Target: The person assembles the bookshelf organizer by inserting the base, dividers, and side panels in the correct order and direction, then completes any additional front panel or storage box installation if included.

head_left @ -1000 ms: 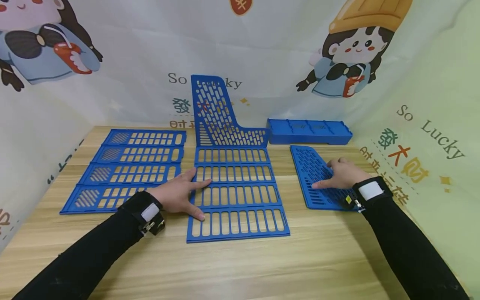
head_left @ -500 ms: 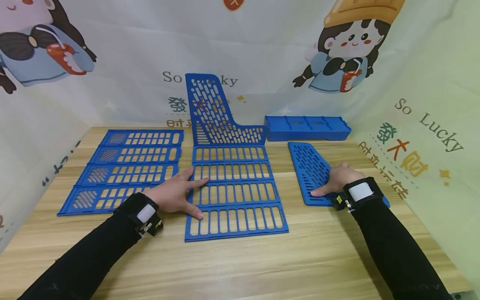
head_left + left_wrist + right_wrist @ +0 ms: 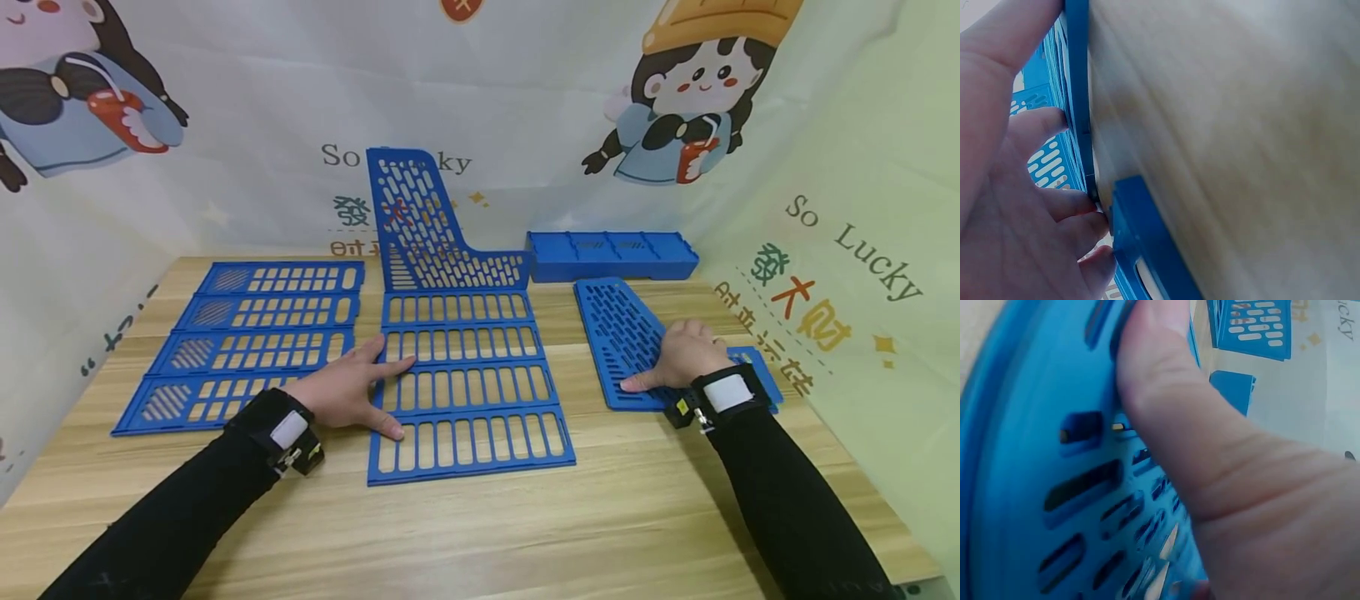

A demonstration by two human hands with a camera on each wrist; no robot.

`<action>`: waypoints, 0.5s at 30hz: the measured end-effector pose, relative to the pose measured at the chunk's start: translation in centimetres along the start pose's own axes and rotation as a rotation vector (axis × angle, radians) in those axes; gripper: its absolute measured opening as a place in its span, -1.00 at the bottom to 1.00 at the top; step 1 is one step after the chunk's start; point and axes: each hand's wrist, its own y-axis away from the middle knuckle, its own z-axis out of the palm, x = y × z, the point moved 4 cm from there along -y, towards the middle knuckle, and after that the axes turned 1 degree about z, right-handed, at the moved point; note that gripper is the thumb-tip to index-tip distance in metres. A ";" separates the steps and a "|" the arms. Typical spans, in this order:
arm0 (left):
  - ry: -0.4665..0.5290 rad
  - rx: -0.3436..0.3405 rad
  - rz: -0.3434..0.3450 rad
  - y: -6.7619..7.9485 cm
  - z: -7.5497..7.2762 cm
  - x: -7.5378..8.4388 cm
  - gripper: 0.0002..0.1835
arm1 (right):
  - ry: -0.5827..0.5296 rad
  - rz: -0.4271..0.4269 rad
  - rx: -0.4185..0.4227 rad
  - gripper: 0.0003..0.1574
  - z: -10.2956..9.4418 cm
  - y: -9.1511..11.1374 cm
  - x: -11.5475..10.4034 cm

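My left hand (image 3: 348, 379) lies with fingers spread across the left edge of a blue slotted plastic panel (image 3: 461, 420) in the middle of the table. In the left wrist view its fingertips sit along the blue panel edges. A tall blue perforated L-shaped panel (image 3: 420, 225) stands upright at the slotted panel's far end. To the right, my right hand (image 3: 686, 354) grips a blue perforated side panel (image 3: 618, 321), the thumb flat on top and the fingers curled over its angled edge. The right wrist view shows the thumb (image 3: 1166, 387) on the panel; the other fingers are mostly hidden.
Another blue slotted panel (image 3: 288, 350) in several joined sections lies flat on the left. A long blue tray-like part (image 3: 611, 257) sits at the back right. A printed cloth (image 3: 262, 125) hangs behind and along the sides of the wooden table (image 3: 450, 542).
My right hand has moved slightly left and closed over the side panel's angled edge, uncovering its right end. My left hand stays on the middle panel. The head view has shifted slightly.
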 end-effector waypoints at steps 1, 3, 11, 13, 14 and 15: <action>-0.001 0.000 0.002 0.0 0.1 0.0 0.21 | -0.008 0.000 0.016 0.92 -0.1 0.1 0.1; 0.001 -0.001 0.005 -0.2 0.1 0.0 0.21 | -0.030 -0.010 0.038 0.86 -0.6 0.4 0.7; 0.009 -0.006 -0.001 -0.1 0.2 0.1 0.21 | -0.296 -0.207 -0.041 -0.03 -6.0 1.1 2.0; 0.012 -0.001 -0.001 0.0 0.2 0.0 0.22 | -0.330 -0.248 0.021 -0.20 -7.3 1.0 1.0; 0.015 0.001 -0.003 0.0 0.1 0.0 0.22 | -0.355 -0.265 0.067 -0.31 -7.8 0.8 0.4; 0.018 0.003 -0.002 0.0 0.1 0.0 0.23 | -0.374 -0.279 0.121 -0.33 -8.1 0.6 -0.3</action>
